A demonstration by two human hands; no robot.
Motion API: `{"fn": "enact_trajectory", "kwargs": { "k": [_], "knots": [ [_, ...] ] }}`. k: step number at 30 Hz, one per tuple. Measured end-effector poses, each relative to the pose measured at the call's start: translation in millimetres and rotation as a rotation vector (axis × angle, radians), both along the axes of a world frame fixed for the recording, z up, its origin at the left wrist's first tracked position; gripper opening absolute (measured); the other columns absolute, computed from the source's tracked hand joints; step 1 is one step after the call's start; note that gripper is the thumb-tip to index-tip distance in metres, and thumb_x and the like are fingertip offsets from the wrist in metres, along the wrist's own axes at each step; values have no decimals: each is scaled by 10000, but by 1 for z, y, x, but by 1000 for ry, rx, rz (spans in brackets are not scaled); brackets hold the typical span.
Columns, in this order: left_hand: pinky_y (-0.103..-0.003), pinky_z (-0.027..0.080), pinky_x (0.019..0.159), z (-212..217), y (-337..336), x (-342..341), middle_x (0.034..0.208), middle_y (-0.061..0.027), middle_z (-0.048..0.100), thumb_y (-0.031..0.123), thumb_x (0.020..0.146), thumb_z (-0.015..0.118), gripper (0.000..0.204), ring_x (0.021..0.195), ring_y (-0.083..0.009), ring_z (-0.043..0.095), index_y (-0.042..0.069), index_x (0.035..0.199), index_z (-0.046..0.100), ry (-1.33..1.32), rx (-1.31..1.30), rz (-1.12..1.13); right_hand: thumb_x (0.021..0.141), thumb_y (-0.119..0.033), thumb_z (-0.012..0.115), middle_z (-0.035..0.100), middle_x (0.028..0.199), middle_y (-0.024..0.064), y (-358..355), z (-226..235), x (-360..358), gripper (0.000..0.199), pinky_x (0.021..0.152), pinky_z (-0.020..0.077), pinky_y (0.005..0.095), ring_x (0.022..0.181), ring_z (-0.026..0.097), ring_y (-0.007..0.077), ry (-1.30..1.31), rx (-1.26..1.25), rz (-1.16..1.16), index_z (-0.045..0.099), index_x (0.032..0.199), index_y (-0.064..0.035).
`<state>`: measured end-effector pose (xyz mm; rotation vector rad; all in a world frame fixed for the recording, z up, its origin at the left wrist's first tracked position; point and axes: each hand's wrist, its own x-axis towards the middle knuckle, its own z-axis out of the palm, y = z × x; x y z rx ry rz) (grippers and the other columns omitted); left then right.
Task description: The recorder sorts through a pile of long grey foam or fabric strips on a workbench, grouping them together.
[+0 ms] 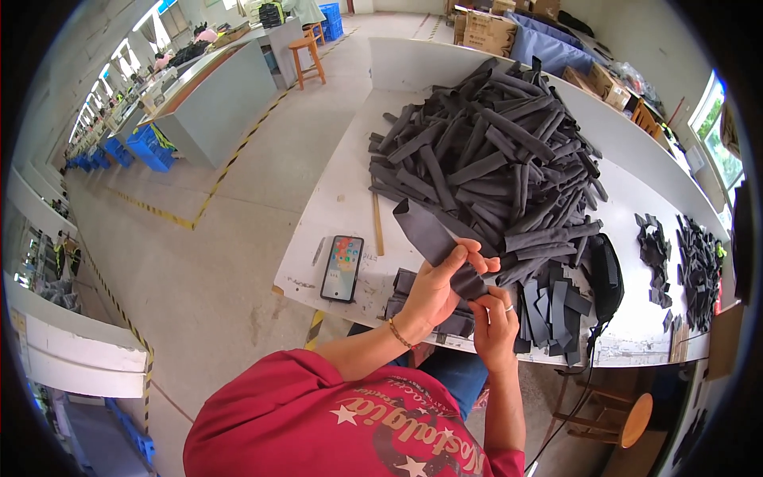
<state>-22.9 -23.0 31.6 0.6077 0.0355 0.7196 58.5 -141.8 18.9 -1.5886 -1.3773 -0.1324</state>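
Between both hands I hold a dark grey fabric tube, its wide end raised to the upper left. My left hand grips it around the middle, thumb on top. My right hand, with a ring on one finger, pinches its lower end. Just beyond the hands rises a large heap of similar dark grey tubes on the white table. Beneath my left hand lies a stack of folded dark fabric, partly hidden. Flat dark strips are spread right of my right hand.
A lit phone and a thin wooden stick lie left of the heap. A black pouch with a cord sits at right, before more dark scraps. Raised white boards edge the table's far side. A stool stands below right.
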Motion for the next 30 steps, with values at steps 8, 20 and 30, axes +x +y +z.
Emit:
{"fn": "enact_trajectory", "kwargs": {
  "k": [8, 20, 30],
  "knots": [
    [-391, 465, 953, -11, -1, 4, 865, -62, 633, 276, 998, 534, 257, 1038, -281, 639, 57, 1124, 582, -22, -145, -14, 818, 38, 668, 610, 939, 151, 6, 9, -3, 141, 590, 482, 358, 694, 606, 310, -13, 17, 25, 569, 905, -13],
    [-370, 438, 961, -14, -4, 3, 873, -32, 639, 290, 990, 548, 245, 1057, -254, 634, 77, 1107, 581, 16, -208, -9, 830, 18, 661, 596, 925, 144, 13, 7, -8, 114, 625, 483, 365, 724, 603, 317, 7, 0, 21, 574, 898, -12],
    [-375, 437, 978, -17, 0, -2, 910, -62, 652, 280, 1003, 520, 261, 1091, -257, 621, 56, 1129, 571, 19, -253, -29, 827, 25, 663, 597, 922, 128, 17, 6, -14, 120, 660, 492, 346, 762, 615, 292, 87, -69, 5, 574, 901, -6]
  ]
}}
